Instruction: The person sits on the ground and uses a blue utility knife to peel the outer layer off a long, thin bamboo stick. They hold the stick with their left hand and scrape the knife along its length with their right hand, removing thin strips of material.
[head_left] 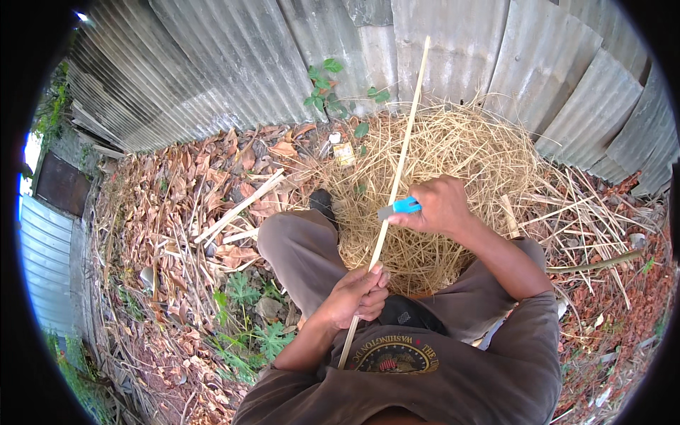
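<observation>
A long, thin pale strip, like split bamboo (405, 145), runs slantwise from my lap up toward the metal wall. Low on this strip, my left hand (360, 294) is closed around it in front of my belly. My right hand (438, 204) grips the blue handle of a utility knife (406, 205). The knife's short grey blade lies against the strip, a little above my left hand. My right fingers partly hide the handle. Beneath both hands, a heap of curly straw-coloured shavings (460, 149) spreads between and beyond my knees.
Corrugated metal sheets (227, 64) wall off the far side. Pale split sticks (241, 205) lie on dry leaves to the left, and more loose sticks (588, 219) lie at the right. Green weeds (273, 340) and a stone (269, 309) are beside my left leg.
</observation>
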Tool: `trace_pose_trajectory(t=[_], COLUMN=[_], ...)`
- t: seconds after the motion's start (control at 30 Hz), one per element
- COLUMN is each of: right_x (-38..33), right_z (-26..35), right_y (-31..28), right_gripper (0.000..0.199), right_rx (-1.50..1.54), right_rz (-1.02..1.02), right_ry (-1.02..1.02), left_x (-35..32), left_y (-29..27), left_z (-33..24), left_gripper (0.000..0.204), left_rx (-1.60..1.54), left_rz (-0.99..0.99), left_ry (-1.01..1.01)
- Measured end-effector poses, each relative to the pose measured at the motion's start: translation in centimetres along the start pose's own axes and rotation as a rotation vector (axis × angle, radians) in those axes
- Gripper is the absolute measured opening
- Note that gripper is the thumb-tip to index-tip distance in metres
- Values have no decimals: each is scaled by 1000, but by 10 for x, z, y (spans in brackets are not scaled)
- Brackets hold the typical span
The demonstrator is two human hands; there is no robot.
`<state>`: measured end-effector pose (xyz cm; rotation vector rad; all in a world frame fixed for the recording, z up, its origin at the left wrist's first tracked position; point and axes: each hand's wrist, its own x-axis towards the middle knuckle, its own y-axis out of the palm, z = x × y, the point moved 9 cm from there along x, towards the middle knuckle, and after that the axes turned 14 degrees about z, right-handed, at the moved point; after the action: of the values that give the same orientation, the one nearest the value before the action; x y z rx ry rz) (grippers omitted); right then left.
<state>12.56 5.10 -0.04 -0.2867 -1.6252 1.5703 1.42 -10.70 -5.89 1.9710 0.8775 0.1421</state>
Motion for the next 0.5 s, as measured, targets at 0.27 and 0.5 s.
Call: trace_pose_trajectory(t=[0.27,0.5], right_x=[1,0], right_z=[-49,-21], right_y=[-17,-16], right_gripper=[74,75], right_rx=[9,2], right_rz=[3,-69], right_ry=[184,49], left_x=[-3,-3], left_y=[11,7], left_z=[8,1], left_gripper=[32,34], left_rx=[15,7], left_rz=[65,71], left_ry=[-85,-58])
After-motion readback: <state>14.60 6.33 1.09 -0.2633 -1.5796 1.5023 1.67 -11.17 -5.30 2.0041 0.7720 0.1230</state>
